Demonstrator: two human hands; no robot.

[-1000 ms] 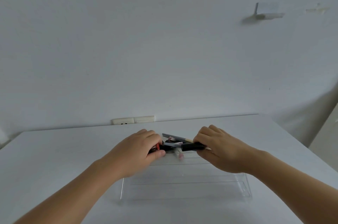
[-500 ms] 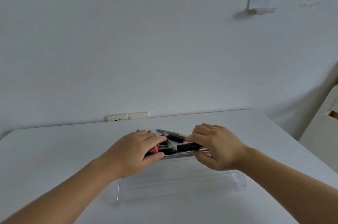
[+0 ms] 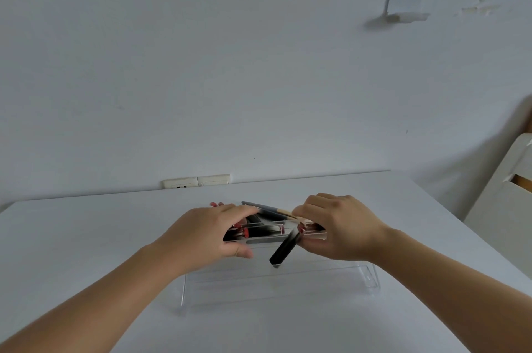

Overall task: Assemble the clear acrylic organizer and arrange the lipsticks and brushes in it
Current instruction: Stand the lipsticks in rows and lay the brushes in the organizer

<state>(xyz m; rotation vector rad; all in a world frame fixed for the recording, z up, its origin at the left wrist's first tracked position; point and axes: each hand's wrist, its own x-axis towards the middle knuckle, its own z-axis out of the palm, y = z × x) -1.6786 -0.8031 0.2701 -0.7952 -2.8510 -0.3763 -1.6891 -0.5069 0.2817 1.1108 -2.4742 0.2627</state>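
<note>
Acrylic organizer [image 3: 280, 280] lay on the desk [image 3: 86, 237]; our left hand [image 3: 213, 233] and right hand [image 3: 339, 227] clasped the lipstick bundle [image 3: 259, 230] at its twelve o'clock edge, one black tube [image 3: 283, 249] now tipped downward.

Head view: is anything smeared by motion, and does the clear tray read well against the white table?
Head view: the black tube tipping off the bundle is streaked by motion blur; the left hand and right hand stay fairly sharp. The clear tray shows mainly as faint edges and thin highlights on the white table. Lighting is soft and even, shadows weak; wide-angle bowing shows at the table's far edge.
</note>
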